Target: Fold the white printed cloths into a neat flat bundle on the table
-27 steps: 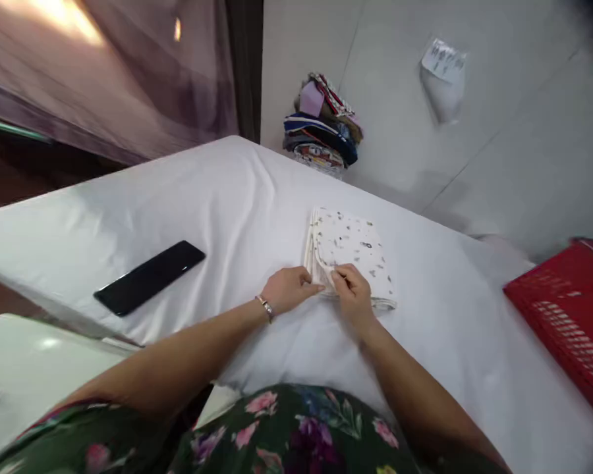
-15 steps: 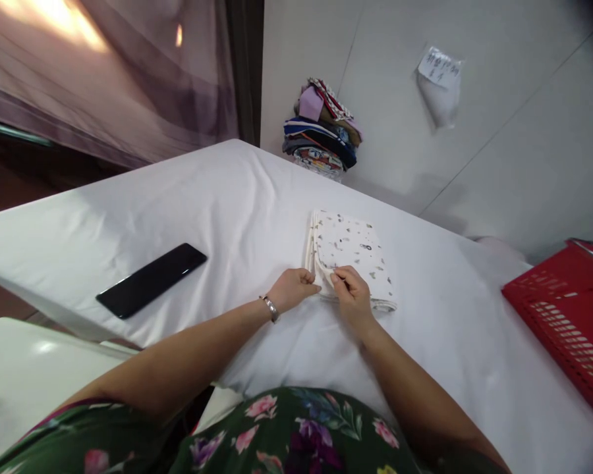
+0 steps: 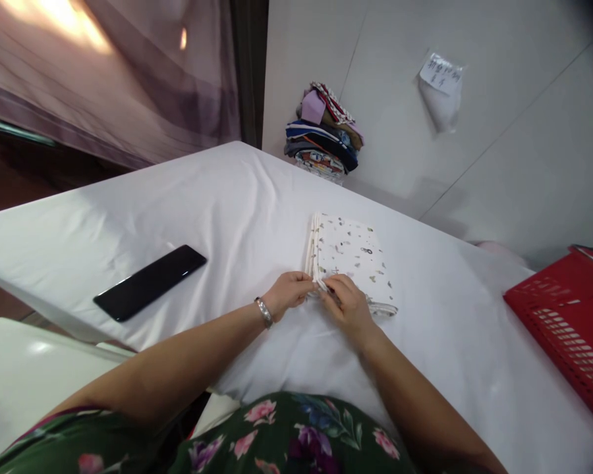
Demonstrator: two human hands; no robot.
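A folded white cloth (image 3: 353, 253) with a small scattered print lies on the white-covered table (image 3: 237, 204), its layers stacked along the left and near edges. At its near left corner, my left hand (image 3: 291, 289), with a bracelet on the wrist, pinches the cloth's edge between thumb and fingers. Close beside it, my right hand (image 3: 346, 303) is closed on the same corner, gripping a layer with thumb and forefinger. The fingertips of both hands almost meet there and partly hide the corner.
A black phone (image 3: 151, 283) lies on the table to the left. A red basket (image 3: 568, 329) stands at the right edge. Beyond the far edge is a pile of folded clothes (image 3: 321, 131). A plastic sleeve with a written label (image 3: 441, 89) is further right. A white surface (image 3: 34, 375) sits lower left.
My right hand has shifted slightly left and down, bringing the lifted corner of the cloth down to my left hand's fingertips. The folded cloth stays in place.
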